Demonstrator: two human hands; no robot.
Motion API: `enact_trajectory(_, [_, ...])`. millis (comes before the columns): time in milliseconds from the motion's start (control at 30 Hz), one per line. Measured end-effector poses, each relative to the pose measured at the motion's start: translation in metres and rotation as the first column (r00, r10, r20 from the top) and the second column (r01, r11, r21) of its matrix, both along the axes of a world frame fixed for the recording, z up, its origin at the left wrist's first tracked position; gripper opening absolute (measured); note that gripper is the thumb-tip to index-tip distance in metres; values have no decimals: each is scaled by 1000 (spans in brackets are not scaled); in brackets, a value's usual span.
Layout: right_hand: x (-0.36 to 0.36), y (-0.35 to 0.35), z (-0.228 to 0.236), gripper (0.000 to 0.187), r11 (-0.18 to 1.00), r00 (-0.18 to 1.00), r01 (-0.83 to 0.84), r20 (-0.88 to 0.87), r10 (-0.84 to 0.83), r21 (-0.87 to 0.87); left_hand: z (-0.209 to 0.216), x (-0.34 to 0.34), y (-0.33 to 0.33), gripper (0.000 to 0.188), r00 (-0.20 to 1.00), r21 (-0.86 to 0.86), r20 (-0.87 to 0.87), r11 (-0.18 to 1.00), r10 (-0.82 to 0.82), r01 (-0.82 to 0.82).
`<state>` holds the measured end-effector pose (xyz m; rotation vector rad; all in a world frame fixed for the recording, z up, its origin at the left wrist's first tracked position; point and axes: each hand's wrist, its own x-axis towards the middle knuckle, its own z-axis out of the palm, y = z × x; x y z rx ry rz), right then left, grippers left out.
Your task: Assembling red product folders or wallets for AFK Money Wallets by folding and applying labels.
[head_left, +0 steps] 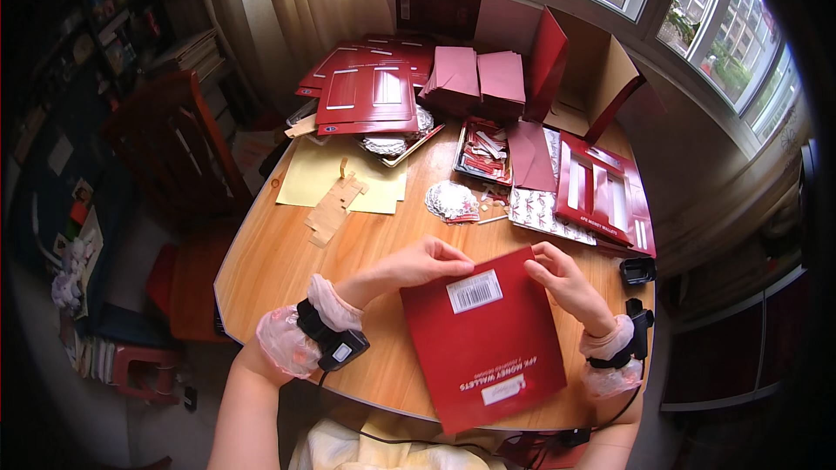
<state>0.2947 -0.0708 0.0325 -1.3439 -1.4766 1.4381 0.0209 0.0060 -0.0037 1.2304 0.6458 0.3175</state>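
Observation:
A flat red cardboard packet (488,335) with pale printing and a white barcode label (475,291) hangs slightly tilted over the near part of the table. My left hand (427,263) pinches it along the far edge, just beside the label. At the far right corner my right hand (564,280) grips it between thumb and fingers. Beyond my hands lie a round pile of silvery-white stickers (451,201) and a small open box (483,152) full of red and white pieces.
Red card sleeves (370,91) are stacked at the far left, by pink envelopes (501,78). An open carton (575,78) stands behind. Windowed red sleeves (601,191) lie at the right, near a black device (637,271). Yellow paper (305,176) and tan tape strips (335,209) lie left.

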Motion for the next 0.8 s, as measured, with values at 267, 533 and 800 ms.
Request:
enact_trajectory(267, [3, -28, -11, 36, 988, 985, -14, -170, -12, -154, -2, -5, 8, 36, 999, 47, -10, 998, 53, -53])
enact_trajectory(533, [8, -34, -9, 37, 976, 983, -15, -183, -26, -215, -3, -13, 8, 39, 977, 19, -43, 978, -207, 208])
enact_trajectory(800, [7, -36, -9, 40, 977, 982, -13, -189, -28, -211, 0, -13, 7, 41, 969, 46, -45, 969, -243, 245])
